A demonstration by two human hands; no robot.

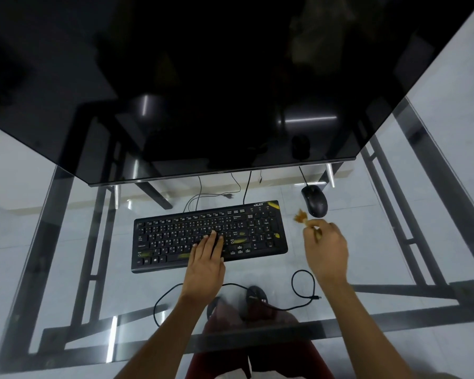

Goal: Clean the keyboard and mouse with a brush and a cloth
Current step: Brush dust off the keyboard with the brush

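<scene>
On the desk: a glass desk with a dark metal frame showing through it, and everything sits on top of that clear sheet.
Keyboard: the black keyboard lies flat mid-desk, slightly skewed, with yellowish smears on several keys and at its far right corner.
Left hand: the left hand lies flat on the keyboard, fingers straight and together, pressing down on the keys near the middle, holding nothing.
Right hand: the right hand hovers above the glass just right of the keyboard, fingers curled and pinching the brush.
Brush: the brush pokes out from those fingertips, its tan bristles fanned and pointing away from the person, near the mouse; whether the bristles touch the glass, I cannot tell.
Mouse: the black mouse rests on the desk beyond the right hand, apart from the bristles, its cord running back under the monitor.
Monitor: a big dark monitor leans over the far half of the desk, screen black and glossy.
Cable: a loose black cable loops on the glass between the two forearms, its plug end lying free.
Below the glass: the person's legs in dark red cloth, seen blurred through the desk.
</scene>
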